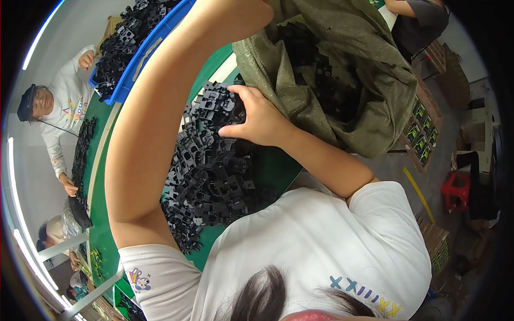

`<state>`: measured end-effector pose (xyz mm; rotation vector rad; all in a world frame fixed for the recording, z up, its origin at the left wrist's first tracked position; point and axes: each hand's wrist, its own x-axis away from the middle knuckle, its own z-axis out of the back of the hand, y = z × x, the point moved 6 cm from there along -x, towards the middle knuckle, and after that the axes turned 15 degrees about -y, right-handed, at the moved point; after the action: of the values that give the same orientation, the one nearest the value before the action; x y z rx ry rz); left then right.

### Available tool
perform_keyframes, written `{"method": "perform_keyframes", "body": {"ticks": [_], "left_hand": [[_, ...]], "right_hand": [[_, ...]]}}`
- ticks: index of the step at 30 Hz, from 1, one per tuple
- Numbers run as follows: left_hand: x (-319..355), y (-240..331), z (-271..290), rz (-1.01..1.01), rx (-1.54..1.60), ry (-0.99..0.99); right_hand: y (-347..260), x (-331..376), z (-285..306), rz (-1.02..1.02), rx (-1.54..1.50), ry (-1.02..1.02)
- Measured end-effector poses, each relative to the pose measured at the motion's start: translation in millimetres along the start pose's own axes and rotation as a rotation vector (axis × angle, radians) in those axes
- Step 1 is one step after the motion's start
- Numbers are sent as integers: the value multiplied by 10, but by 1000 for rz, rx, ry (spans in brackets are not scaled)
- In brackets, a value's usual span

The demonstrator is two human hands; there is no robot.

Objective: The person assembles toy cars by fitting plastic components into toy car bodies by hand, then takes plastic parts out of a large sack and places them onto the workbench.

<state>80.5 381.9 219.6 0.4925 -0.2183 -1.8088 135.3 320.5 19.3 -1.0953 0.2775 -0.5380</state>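
A heap of small black plastic clip-like parts (206, 166) lies on the green tabletop (276, 166) in front of me. My right hand (259, 117) rests at the heap's upper right side, thumb and index finger spread wide against the parts. No part is clearly gripped in it. A large olive-green woven sack (369, 59) gapes beside it, with more black parts (332, 85) in its shadowed inside. My left arm reaches up past the heap, and my left hand (251, 16) is at the top edge near the sack's rim, its fingers out of sight.
At the upper left stands a blue bin (140, 67) full of black parts. A co-worker (61, 112) in white is across the table by another row of parts (83, 155). To the right are a tray with yellow-green pieces (422, 134) and a red stool (455, 191).
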Motion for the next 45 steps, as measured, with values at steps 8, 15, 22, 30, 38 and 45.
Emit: {"method": "perform_keyframes", "body": {"ticks": [8,15,22,30,38,45], "left_hand": [[185,84,262,172,170,-77],[256,73,280,119,341,-15],[345,257,159,83,445,5],[472,-296,84,19,244,67],[374,-239,-10,57,184,25],[354,-456,-66,105,181,23]], "right_hand": [[-645,685,633,245,-92,-13],[284,311,1795,-143,461,106],[924,-793,1598,-30,421,-229],[900,-670,1608,-315,668,-224],[1008,-427,1565,-229,480,-350],[689,153,1850,-167,612,-53]]}}
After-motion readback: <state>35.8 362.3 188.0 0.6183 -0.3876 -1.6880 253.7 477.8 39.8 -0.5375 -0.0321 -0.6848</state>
